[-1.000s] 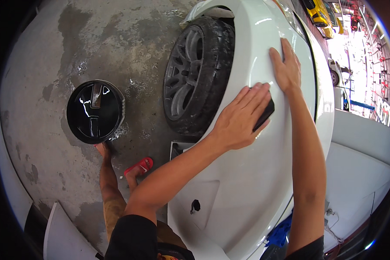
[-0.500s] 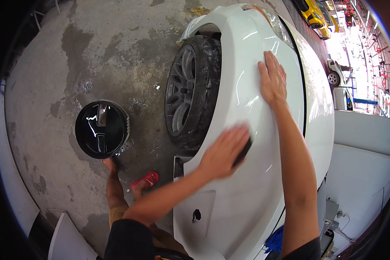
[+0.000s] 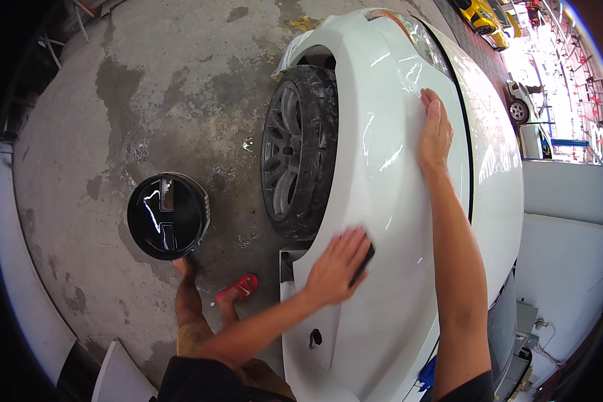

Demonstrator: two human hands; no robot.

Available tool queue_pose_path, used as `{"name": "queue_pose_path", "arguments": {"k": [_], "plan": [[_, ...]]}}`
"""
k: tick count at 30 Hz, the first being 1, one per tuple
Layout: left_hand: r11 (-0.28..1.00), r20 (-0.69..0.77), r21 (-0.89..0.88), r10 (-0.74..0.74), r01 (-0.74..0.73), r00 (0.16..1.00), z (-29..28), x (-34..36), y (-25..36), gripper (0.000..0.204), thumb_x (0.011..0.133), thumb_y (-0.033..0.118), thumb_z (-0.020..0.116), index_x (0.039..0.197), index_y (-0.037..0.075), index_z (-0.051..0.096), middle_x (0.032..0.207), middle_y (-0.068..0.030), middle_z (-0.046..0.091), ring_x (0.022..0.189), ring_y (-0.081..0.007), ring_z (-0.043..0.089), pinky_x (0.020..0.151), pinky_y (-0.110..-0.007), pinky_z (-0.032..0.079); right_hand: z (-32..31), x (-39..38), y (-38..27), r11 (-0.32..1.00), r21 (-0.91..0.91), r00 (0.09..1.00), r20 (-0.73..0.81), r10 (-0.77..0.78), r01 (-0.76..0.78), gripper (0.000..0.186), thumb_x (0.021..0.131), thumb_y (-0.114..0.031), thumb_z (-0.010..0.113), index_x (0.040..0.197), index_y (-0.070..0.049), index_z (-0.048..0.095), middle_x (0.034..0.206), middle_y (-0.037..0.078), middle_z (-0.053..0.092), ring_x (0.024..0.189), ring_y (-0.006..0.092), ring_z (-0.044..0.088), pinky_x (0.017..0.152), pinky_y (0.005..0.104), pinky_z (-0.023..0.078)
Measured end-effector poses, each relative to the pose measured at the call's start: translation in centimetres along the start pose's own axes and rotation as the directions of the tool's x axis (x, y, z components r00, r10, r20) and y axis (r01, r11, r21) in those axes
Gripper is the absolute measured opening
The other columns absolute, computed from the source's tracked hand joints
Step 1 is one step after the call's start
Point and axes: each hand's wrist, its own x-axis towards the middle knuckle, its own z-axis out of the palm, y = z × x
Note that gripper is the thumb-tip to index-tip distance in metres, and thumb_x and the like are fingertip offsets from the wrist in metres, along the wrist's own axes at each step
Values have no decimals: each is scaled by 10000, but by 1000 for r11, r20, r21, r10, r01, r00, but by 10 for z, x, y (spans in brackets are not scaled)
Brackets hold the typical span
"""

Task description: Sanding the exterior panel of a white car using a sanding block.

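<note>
Head view. Black block point(image 3: 364, 264): held under left hand point(image 3: 336, 269) on white fender point(image 3: 372, 181), near the tyre point(image 3: 319, 154). Finish could be scratched by trapped grit. Long axis, mostly covered, is apparently slanted, far end pointed toward the headlight point(image 3: 429, 43). Right hand point(image 3: 437, 139): laid farther forward, fingers straight, nothing gripped.

Patchy concrete floor point(image 3: 74, 221) with a bucket point(image 3: 144, 224) on it
It's grey and blotchy, with dark patches point(image 3: 122, 94), shiny wet-looking spots point(image 3: 248, 145) and a yellow smear point(image 3: 305, 25) near the top. The bucket's black, and a red slipper point(image 3: 250, 283) with a foot in it is on the concrete too. Other surface is the white car fender point(image 3: 382, 201), with a black pad point(image 3: 363, 264) on it under the left hand point(image 3: 335, 271).
</note>
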Motion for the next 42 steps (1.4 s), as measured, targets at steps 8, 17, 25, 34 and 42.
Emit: {"name": "queue_pose_path", "arguments": {"k": [8, 17, 25, 34, 42], "plan": [[967, -414, 256, 100, 10, 905, -78, 211, -46, 575, 981, 271, 538, 1434, -58, 409, 1513, -258, 388, 1401, -420, 376, 1183, -483, 276, 11, -3, -20, 983, -184, 999, 39, -14, 21, 481, 1073, -324, 331, 1284, 5, 611, 1246, 188, 668, 1211, 337, 604, 1062, 390, 427], [982, -110, 190, 35, -14, 993, -71, 163, -26, 671, 943, 305, 577, 1491, -22, 370, 1584, -216, 313, 1456, -387, 318, 1199, -512, 219, 1, -5, -19, 981, -194, 998, 69, 15, -1, 513, 1086, -313, 281, 1291, 26, 606, 1281, 197, 644, 1240, 325, 583, 1089, 380, 400], [973, -125, 227, -18, 46, 992, -82, 225, -49, 621, 978, 337, 509, 1492, 10, 394, 1603, -232, 259, 1461, -429, 281, 1181, -613, 151, -3, -9, -22, 952, -307, 996, 91, 18, 10, 466, 1080, -262, 296, 1317, 23, 578, 1301, 210, 617, 1256, 378, 548, 1098, 419, 390], [896, -113, 222, -368, 385, 923, -146, 394, -120, 605, 1056, 401, 225, 1530, 44, 343, 1628, -103, 266, 1503, -303, 223, 1149, -717, 89, 14, -3, -35, 948, -310, 990, 141, -31, 74, 429, 1022, -247, 446, 1335, 29, 547, 1324, 206, 597, 1259, 402, 526, 1104, 457, 370], [969, -109, 150, -179, 195, 978, -123, 286, -89, 600, 1017, 346, 436, 1555, 108, 317, 1637, -129, 227, 1507, -335, 223, 1102, -763, 47, 11, -5, -32, 950, -289, 981, 184, -67, 119, 510, 933, -265, 578, 1327, 55, 529, 1345, 230, 568, 1270, 412, 504, 1119, 497, 340]]}}
